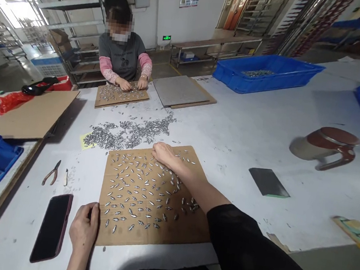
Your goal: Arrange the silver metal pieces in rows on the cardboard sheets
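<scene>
A brown cardboard sheet (168, 235) lies on the white table, with many small silvery metal pieces (142, 200) spread over it in loose rows. My right hand (164, 155) is at the sheet's far edge, fingers bent together and pointing down; whatever they hold is hidden. Just beyond the sheet lies a long heap of the same pieces (101, 137). My left hand (84, 228) rests beside the sheet's near left edge, its fingers curled and its thumb against the cardboard, and I cannot make out anything in it.
Left of the sheet lie a phone (51, 227), pliers (52, 173) and a small tool (66, 177). Across the table a person (124, 55) handles pieces on another board (122, 101). A blue bin (238, 83), a mug (325, 143) and a dark plate (268, 182) stand right.
</scene>
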